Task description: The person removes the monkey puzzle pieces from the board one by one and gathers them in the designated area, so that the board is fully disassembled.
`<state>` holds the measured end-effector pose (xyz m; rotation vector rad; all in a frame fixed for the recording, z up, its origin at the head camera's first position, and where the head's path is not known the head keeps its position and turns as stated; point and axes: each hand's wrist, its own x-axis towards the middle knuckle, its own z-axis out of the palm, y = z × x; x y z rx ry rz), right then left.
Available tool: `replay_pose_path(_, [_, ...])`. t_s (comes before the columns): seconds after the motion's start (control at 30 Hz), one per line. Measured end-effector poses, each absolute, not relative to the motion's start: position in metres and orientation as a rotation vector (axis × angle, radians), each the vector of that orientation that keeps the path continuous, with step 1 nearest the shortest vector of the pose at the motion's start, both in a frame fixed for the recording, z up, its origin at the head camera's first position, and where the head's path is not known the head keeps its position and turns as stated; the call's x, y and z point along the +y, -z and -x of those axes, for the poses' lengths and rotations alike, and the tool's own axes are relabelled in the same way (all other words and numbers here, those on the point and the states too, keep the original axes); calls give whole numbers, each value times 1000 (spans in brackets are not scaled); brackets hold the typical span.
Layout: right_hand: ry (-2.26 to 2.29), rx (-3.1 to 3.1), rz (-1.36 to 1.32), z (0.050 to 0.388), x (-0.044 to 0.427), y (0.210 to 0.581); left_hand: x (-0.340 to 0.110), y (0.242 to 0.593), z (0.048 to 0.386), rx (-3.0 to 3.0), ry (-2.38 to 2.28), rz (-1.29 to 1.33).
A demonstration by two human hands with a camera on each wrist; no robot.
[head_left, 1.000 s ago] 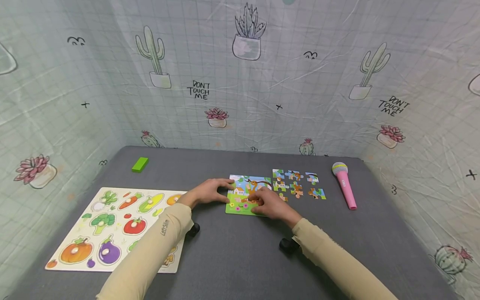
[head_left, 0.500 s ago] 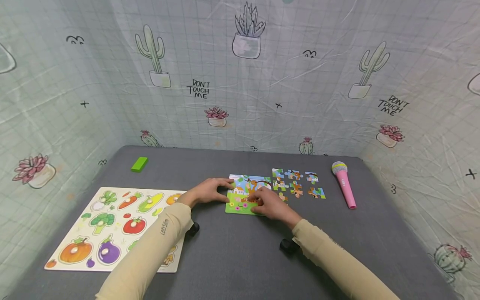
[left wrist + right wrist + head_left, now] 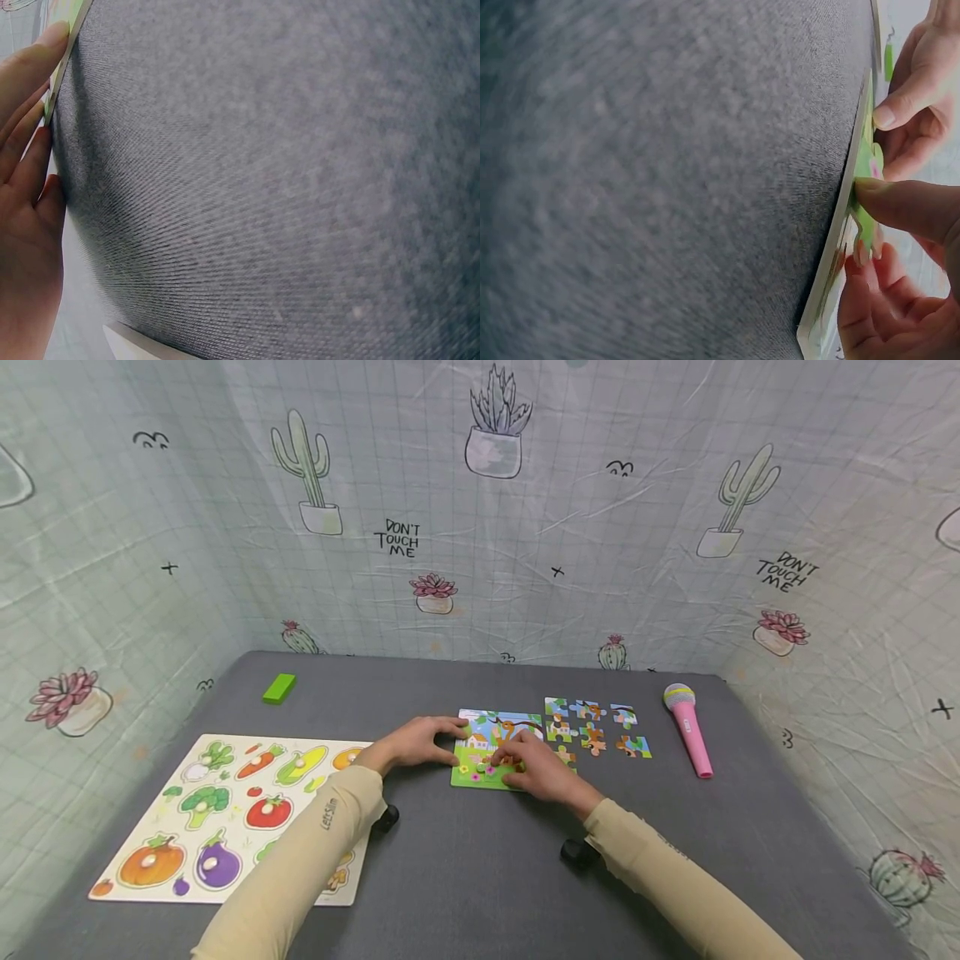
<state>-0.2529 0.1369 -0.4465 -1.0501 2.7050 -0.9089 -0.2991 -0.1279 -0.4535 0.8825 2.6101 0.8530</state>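
Note:
A small jigsaw puzzle board (image 3: 480, 719), with a house, flowers and an animal on it, lies flat on the grey table. My left hand (image 3: 415, 742) rests at its left edge; its thumb and straight fingers touch the board in the left wrist view. Over the board's lower right part, my right hand (image 3: 549, 772) pinches a green puzzle piece (image 3: 865, 225) between thumb and fingertips. That piece stands tilted against the board's surface in the right wrist view. Several loose puzzle pieces (image 3: 592, 737) lie just right of the board, one of them partly behind my right hand.
A large vegetable peg board (image 3: 251, 764) lies at the left, partly under my left forearm. A green block (image 3: 280, 688) is at the back left. To the right of the loose pieces lies a pink toy microphone (image 3: 692, 735). A patterned cloth surrounds the table.
My right fingers have shifted slightly to the left over the board, and some of the green piece now shows beside them. The left hand and the board have stayed in place.

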Motion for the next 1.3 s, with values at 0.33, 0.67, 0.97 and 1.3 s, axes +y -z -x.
replay_pose_path(0.33, [1117, 2526, 927, 254, 146, 442, -127, 453, 300, 2613, -840, -899])
replay_pose_path(0.67, [1319, 2440, 656, 250, 170, 441, -127, 451, 297, 2601, -867, -894])
replay_pose_path(0.97, [1420, 2496, 472, 246, 201, 437, -125, 448, 297, 2633, -833, -914])
replay_pose_path(1.3, [1443, 2578, 358, 246, 234, 436, -123, 451, 299, 2660, -848, -872])
